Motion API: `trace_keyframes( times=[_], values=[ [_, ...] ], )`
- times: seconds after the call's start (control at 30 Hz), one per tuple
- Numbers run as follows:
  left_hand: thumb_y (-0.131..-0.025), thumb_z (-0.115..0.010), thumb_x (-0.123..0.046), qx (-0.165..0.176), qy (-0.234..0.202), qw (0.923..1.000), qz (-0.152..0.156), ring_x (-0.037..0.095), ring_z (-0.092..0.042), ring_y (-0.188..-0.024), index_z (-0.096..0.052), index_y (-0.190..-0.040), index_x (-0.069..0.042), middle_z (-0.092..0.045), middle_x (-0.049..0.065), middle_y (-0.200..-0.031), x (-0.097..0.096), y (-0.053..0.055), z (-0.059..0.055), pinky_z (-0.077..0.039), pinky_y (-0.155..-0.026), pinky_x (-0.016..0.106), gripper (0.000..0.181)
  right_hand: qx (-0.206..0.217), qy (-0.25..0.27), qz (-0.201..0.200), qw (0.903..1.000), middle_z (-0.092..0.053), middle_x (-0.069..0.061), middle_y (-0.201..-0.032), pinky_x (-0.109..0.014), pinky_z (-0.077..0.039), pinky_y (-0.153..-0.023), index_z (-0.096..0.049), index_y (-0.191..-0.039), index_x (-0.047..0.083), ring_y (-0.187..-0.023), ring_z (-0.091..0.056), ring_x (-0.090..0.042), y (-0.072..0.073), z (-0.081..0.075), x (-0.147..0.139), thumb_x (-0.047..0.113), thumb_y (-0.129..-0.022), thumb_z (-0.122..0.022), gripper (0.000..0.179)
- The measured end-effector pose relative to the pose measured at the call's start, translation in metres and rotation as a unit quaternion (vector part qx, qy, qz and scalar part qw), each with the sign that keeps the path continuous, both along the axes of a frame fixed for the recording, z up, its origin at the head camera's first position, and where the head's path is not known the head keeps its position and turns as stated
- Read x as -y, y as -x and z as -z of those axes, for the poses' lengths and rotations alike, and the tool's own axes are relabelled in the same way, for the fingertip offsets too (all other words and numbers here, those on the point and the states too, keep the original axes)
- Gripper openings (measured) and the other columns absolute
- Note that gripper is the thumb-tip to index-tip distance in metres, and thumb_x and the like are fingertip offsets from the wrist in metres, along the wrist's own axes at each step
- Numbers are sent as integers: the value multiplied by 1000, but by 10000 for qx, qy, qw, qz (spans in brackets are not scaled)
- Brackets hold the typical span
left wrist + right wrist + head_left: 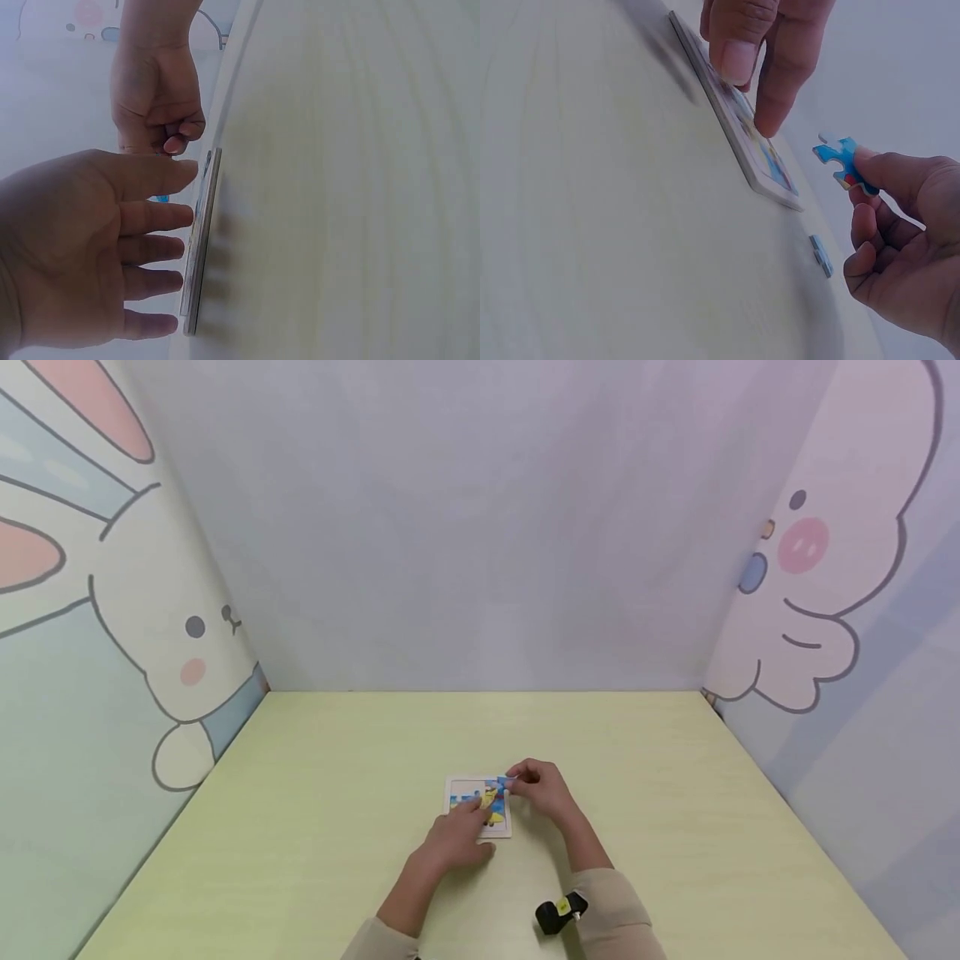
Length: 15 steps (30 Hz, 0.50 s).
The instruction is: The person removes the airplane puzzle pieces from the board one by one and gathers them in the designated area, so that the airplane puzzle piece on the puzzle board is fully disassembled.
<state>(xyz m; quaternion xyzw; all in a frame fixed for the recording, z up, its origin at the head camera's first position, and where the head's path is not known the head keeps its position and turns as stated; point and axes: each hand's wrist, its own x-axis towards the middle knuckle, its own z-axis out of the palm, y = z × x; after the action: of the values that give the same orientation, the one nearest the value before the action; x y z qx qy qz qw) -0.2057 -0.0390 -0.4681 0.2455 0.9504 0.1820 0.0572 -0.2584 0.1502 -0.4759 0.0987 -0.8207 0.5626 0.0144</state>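
A small jigsaw puzzle in a white-edged tray (468, 778) lies on the table, part filled with blue and yellow pieces. My left hand (456, 839) reaches over its near side with straight, spread fingers, fingertips right at the picture. Above the tray's far right corner, my right hand (543, 789) pinches a puzzle piece between thumb and fingers. In the right wrist view this piece (838, 160) is blue with a bit of red, held off the tray. The left wrist view shows the tray edge-on (199, 262), with the left fingers along it.
Another loose puzzle piece (821, 256) lies on the table beside the tray in the right wrist view. A black device (561, 913) sits at the right sleeve. Pale walls with cartoon animals enclose the light yellow table (337, 777) at the back and sides.
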Motion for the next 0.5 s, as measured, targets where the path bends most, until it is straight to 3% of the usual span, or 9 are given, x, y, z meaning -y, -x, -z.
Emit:
trace_keyframes(
  times=[0.23,0.5],
  values=[
    [-83,-67,-28,-62,24,10000,33,34,-40,-125,-58,-122,-2,-46,15,-135,-8,-3,-5,-38,-91,55,48,155,116,481,9987,-64,-6,-77,-29,-44,-61,-68,-90,1,-70,-56,-18,-1,0,-18,5,-83,-70,9],
    [-80,-69,-30,334,-4,9994,16,34,-37,-128,-53,-129,-3,-44,14,-138,-19,-8,-4,-33,-96,55,59,328,5,837,9960,-63,-6,-76,-32,-45,-62,-69,-93,4,-71,-57,-21,-3,2,-42,7,-85,-68,9]
  ],
)
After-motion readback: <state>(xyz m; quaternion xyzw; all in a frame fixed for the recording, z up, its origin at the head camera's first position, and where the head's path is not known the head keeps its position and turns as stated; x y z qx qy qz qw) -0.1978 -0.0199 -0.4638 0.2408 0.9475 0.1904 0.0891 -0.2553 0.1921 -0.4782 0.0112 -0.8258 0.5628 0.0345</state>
